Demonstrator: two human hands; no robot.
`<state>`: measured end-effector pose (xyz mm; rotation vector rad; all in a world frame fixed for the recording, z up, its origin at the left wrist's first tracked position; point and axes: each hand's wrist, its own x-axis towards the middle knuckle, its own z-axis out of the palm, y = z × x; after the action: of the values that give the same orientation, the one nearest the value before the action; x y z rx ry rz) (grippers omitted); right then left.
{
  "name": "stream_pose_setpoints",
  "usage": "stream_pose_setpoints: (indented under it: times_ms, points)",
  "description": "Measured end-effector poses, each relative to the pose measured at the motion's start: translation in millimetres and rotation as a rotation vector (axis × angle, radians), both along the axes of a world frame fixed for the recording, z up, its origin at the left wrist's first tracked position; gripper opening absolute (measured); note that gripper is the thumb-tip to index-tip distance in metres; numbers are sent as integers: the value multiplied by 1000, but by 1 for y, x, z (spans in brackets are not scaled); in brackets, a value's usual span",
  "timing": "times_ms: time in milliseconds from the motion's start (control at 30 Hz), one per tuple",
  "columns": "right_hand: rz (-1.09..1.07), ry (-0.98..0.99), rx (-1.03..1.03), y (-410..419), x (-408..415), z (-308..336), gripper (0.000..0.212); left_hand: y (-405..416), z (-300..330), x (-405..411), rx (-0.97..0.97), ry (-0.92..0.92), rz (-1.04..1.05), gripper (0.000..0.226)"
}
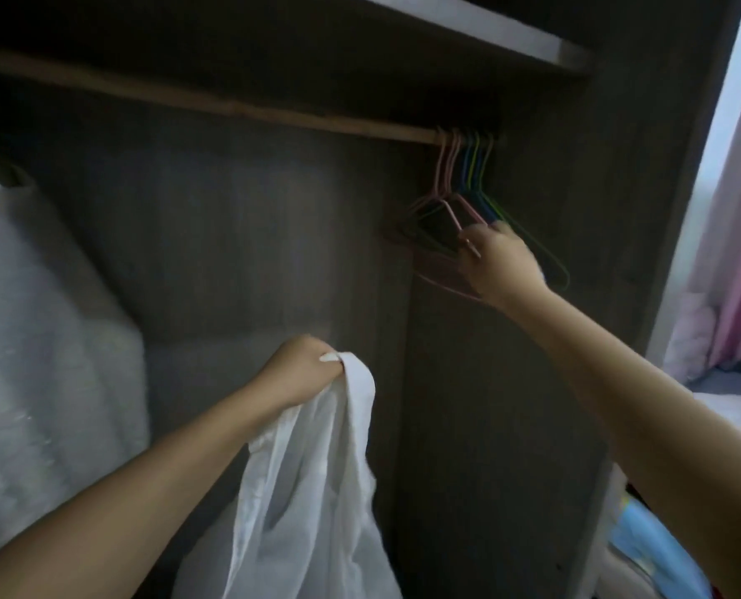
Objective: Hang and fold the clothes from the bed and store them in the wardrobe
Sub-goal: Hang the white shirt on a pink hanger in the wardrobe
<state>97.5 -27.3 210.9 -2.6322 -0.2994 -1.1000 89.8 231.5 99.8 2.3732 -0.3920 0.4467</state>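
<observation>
Head view showed the left hand point(303, 373) gripping a white garment point(316, 490) not yet hung, the right hand's point(500, 263) fingers point(472, 248) pinching a pink hanger point(448, 211) on the rail point(230, 108) (most work seemingly remained).

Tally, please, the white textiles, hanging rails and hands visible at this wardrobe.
White textiles: 2 (held white garment, hanging white textile)
Rails: 1 (rail)
Hands: 2 (left hand, right hand pinching pink hanger)
Total: 5

The garment point(316, 490) was plain white. The hangers point(468, 196) were pink, blue and green, on a pale wooden rail point(230, 103). The wardrobe point(230, 235) was dark grey-brown; the curtain point(740, 296) pink.
</observation>
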Motion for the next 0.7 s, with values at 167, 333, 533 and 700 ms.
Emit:
stream_pose_setpoints:
  times_ms: [167, 333, 533, 700]
  points:
    - [-138, 174, 38, 3, 74, 21, 44, 16, 8, 24, -46, 27, 95, 31]
    - [-64, 229, 253, 7, 115, 12, 19, 24, 10, 35, -104, 36, 156, 27]
    - [149, -6, 375, 9, 122, -8, 9, 35, -1, 45, -164, 62, 188, 34]
    - [390, 11, 668, 1, 85, -82, 22, 41, -19, 47, -99, 139, 270, 35]
